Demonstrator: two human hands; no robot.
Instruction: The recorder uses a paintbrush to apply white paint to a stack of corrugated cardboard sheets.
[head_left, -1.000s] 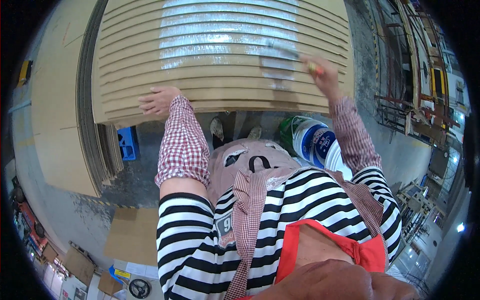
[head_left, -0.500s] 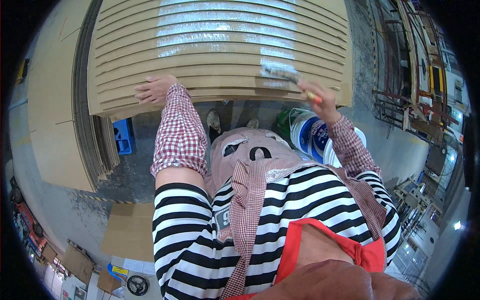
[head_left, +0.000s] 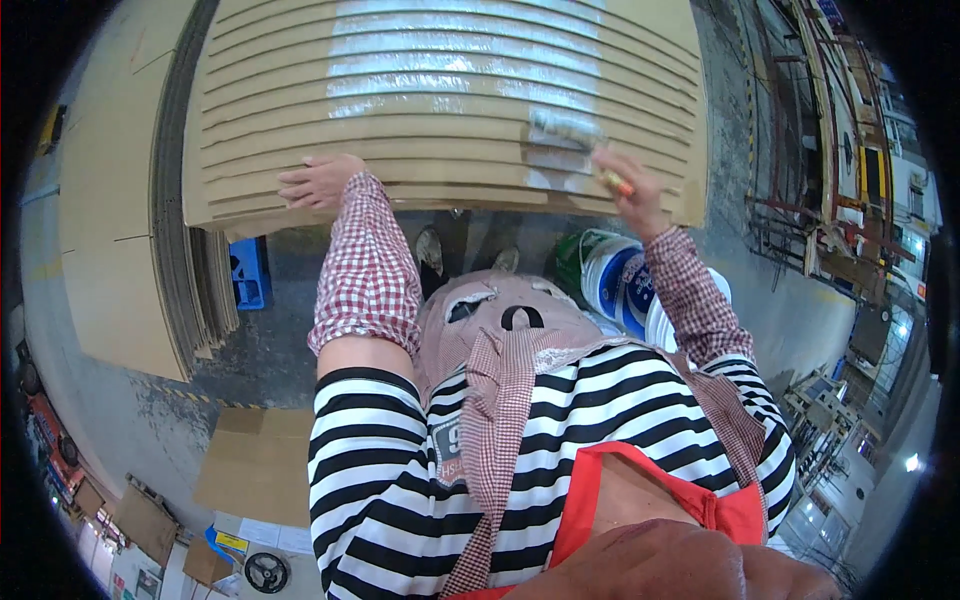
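A spread of overlapping brown cardboard sheets (head_left: pixel 420 185) lies before me, their edges stepped in rows. A shiny whitish wet-looking coating (head_left: pixel 455 65) runs down the middle and right of the rows. My right hand (head_left: pixel 632 188) is closed round the orange-and-yellow handle of a brush (head_left: pixel 568 128). The brush's pale head rests on or just over the front rows, at the lower end of the coated strip. Flat on the sheets at the front left lies my left hand (head_left: pixel 322 182), fingers stretched out, holding nothing.
Below the sheets' front right edge stand a white-and-blue bucket (head_left: pixel 622 280) and a green container (head_left: pixel 570 258). Upright cardboard stacks (head_left: pixel 120 200) lean at left, beside a blue plastic crate (head_left: pixel 250 272). Metal racks (head_left: pixel 800 200) stand at far right.
My right hand has moved the brush slightly away from me along the strip. Whitish coating now shows on a row nearer the front edge. My left hand stays flat on the sheets.
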